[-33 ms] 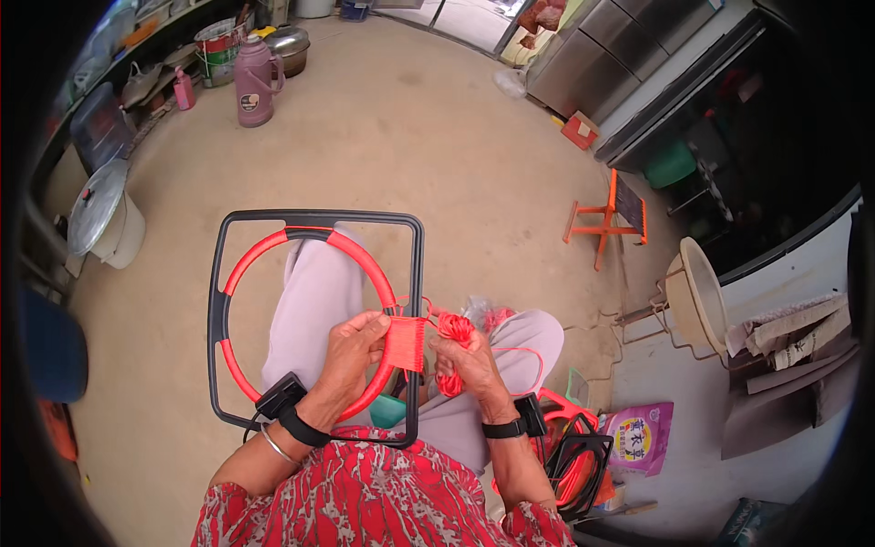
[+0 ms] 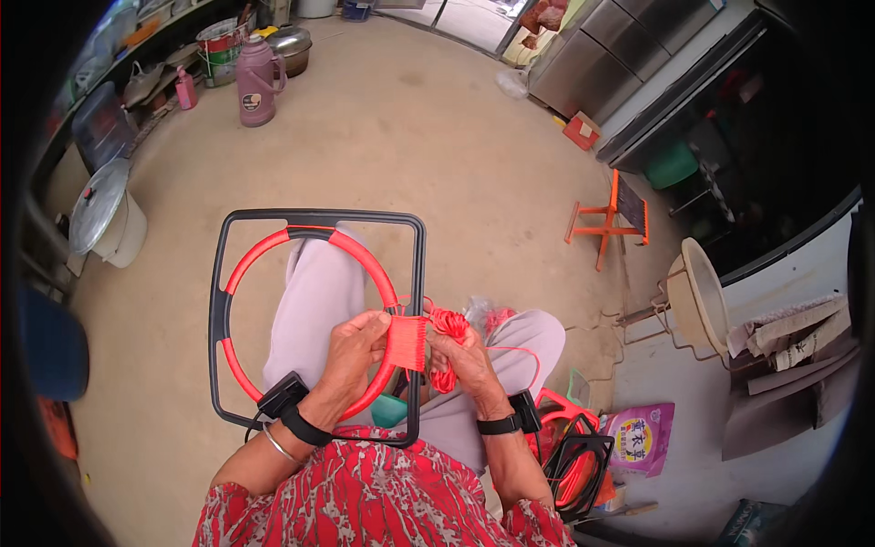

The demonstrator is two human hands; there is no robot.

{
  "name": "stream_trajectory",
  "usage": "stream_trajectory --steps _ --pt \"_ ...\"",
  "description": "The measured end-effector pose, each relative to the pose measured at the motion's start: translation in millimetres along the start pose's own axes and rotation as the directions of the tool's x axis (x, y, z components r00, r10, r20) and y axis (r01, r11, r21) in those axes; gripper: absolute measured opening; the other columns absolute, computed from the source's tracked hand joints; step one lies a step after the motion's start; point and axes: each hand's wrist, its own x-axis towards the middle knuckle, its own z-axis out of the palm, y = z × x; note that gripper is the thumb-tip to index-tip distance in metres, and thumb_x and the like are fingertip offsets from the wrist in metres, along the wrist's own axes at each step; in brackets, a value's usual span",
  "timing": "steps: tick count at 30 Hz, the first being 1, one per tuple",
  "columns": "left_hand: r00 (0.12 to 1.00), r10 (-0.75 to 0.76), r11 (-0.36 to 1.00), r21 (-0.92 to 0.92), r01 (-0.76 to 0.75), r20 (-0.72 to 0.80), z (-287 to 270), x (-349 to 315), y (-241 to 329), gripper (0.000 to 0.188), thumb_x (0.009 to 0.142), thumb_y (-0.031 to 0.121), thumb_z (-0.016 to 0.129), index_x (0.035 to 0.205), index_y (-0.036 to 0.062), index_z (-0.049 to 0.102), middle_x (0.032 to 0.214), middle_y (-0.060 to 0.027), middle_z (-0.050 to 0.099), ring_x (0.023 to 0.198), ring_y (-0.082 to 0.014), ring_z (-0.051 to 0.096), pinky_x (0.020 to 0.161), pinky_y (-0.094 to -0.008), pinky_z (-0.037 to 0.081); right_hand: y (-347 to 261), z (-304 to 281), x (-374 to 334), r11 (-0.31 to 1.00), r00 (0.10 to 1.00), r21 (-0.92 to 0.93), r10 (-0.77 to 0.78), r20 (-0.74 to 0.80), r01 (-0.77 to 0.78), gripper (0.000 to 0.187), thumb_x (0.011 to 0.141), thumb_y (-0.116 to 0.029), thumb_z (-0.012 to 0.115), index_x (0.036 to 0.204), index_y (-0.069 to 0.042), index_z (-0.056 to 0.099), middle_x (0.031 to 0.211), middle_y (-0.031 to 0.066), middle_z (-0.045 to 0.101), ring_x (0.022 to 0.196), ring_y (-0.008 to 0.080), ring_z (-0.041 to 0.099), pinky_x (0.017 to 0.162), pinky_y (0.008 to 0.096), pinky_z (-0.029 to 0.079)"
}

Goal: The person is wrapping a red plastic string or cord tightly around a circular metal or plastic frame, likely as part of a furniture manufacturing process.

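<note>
Across my lap lies a black rectangular frame with a red-wrapped ring fixed inside it. A woven patch of red cord spans from the ring's right side to the frame's right bar. My left hand is closed on the ring beside this patch, thumb and fingers pinching its edge. Just right of the bar, my right hand is closed around a looped bundle of red cord, which sticks out above and below the fingers. One strand trails right over my knee; another runs to the patch's top.
More black frames with red parts lie at my right, beside a purple packet. An orange folding stool and a basin on a wire stand stand farther right. A lidded bucket and a thermos flask are at left.
My right hand and the cord bundle have shifted slightly left, closer to the frame's bar. My left hand keeps its hold on the ring.
</note>
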Motion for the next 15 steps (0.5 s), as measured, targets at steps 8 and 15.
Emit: stream_trajectory --steps 8,15 --pt "0.994 0.009 0.992 -0.126 0.005 0.11 5 7 -2 0.031 0.1 0.024 0.052 0.115 -0.003 0.055 0.095 -0.0101 0.067 0.081 -0.0152 0.067 0.075 -0.0305 0.057 7 2 -7 0.943 0.998 0.329 0.021 0.061 -0.04 0.022 0.094 -0.017 0.056 0.075 -0.007 0.053 0.053 -0.0004 0.045 0.044 0.0101 0.044 0.045 0.0267 0.04" --pt "0.939 -0.126 0.964 -0.185 0.192 0.32 11 1 12 0.038 0.102 0.029 0.046 0.116 -0.0065 0.05 0.104 -0.0213 0.065 0.084 -0.03 0.069 0.078 -0.0387 0.058 17 -22 -30 0.854 1.0 0.519 -0.023 -0.002 0.02 0.03 0.089 -0.019 0.054 0.061 -0.01 0.046 0.045 0.0013 0.038 0.037 0.0133 0.038 0.044 0.031 0.039"
